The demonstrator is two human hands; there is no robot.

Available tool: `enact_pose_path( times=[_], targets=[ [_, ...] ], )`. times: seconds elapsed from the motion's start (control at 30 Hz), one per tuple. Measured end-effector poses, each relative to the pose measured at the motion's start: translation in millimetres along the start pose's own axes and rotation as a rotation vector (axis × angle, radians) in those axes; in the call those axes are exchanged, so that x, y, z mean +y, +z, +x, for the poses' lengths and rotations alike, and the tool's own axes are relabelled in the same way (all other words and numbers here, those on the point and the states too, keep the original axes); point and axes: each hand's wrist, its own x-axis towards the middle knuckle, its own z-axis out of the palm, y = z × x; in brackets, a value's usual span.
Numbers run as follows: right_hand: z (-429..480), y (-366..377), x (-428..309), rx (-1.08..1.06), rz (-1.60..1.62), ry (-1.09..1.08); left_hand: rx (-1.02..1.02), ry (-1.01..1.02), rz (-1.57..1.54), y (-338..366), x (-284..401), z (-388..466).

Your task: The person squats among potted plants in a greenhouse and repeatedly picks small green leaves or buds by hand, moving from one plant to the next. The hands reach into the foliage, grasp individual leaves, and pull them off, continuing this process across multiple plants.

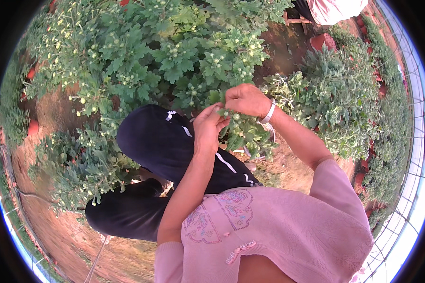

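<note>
My left hand (pixel 208 123) and my right hand (pixel 246 100) meet just beyond my raised knee, fingertips nearly touching. Between them is a budded chrysanthemum shoot (pixel 236 116), its thin stem pinched by both hands; the exact grip is partly covered by my fingers. A green leaf (pixel 216 96) stands up just past the left fingertips. Lower leaves of this shoot (pixel 246 136) hang below my right wrist, which wears a silvery bracelet (pixel 269 111). Ahead spreads a dense chrysanthemum plant (pixel 177 56) with many round, pale green buds.
My dark-trousered knee (pixel 145 138) presses near the foliage. Another budded plant (pixel 81 169) stands left, and more potted plants (pixel 333 99) line the right. A red pot (pixel 322 41) lies near another person (pixel 334 10) at the top. A thin stick (pixel 96 258) crosses the soil.
</note>
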Motion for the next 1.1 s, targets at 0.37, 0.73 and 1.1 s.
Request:
enact_pose_path(
  times=[0.37,0.73,1.1],
  targets=[
    [-27.0,-36.7,-28.8,0.242,-0.109,-0.211,-0.043,0.045,0.023,5.1,-0.9,1.3],
    [-29.4,-17.8,-47.0,0.123,-0.583,-0.285,-0.055,0.076,0.097,8.2,-5.2,3.9],
    [-18.8,-25.2,-40.5,0.063,-0.316,-0.052,-0.068,0.118,0.033,7.2,-5.3,3.1]
  ],
)
